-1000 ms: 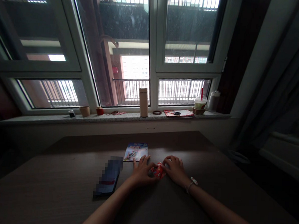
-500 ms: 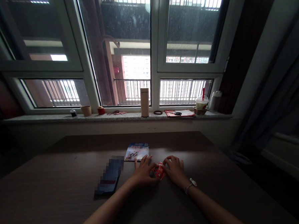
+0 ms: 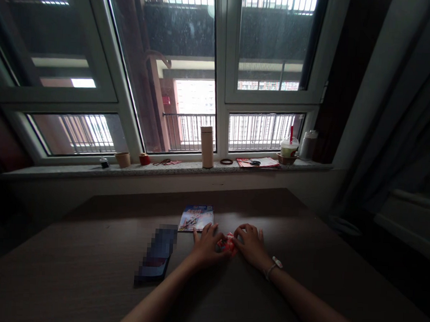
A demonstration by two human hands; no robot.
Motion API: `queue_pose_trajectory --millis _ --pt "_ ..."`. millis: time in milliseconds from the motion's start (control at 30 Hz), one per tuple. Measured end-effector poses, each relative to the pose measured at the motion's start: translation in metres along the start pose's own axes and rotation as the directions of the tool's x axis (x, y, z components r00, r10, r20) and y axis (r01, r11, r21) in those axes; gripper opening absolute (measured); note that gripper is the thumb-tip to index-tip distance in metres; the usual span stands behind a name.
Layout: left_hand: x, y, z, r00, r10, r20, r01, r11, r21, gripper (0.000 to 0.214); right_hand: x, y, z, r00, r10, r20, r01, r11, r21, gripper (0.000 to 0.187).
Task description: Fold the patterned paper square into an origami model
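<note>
A small red piece of patterned paper (image 3: 229,242), seemingly folded, lies on the dark wooden table between my two hands. My left hand (image 3: 207,246) grips its left side, with thumb and index finger closed in on it. On the right edge, the bent fingers of my right hand (image 3: 251,242) pinch and press the paper. Parts of it are hidden under the fingertips, so its full shape cannot be made out. Just beyond my left fingers lies a flat blue booklet or packet (image 3: 196,218) with a printed cover.
A dark phone-like object (image 3: 155,256), partly pixelated, lies left of my left forearm. Along the windowsill (image 3: 157,169) stand a beige bottle (image 3: 206,148), a paper cup (image 3: 122,159) and a drink cup with a red straw (image 3: 288,147). Black-handled scissors (image 3: 254,163) rest on red-edged papers (image 3: 268,163).
My left thumb has shifted slightly up over the paper's lower edge. Both hands otherwise stay in place, and the view has moved a little.
</note>
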State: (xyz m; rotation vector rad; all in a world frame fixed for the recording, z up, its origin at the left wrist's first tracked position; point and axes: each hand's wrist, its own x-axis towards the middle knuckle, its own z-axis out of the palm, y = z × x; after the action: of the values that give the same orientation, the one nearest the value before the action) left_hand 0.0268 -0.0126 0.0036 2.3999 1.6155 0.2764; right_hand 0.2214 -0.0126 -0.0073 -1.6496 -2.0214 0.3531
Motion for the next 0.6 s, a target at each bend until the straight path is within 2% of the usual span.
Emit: queue_pose_trajectory --millis 433,600 --pt "0.0014 0.0021 -0.0021 1.0 -0.029 0.002 0.029 0.999 0.012 0.048 0.001 -0.0042 -0.0009 0.999 0.037 0.002 -0.037 0.999 -0.01 0.025" --pt "0.0033 0.0054 0.0001 0.997 -0.066 -0.03 0.068 0.996 0.054 0.053 0.0065 -0.0035 -0.0011 0.998 0.057 -0.008 -0.057 0.998 -0.009 0.025"
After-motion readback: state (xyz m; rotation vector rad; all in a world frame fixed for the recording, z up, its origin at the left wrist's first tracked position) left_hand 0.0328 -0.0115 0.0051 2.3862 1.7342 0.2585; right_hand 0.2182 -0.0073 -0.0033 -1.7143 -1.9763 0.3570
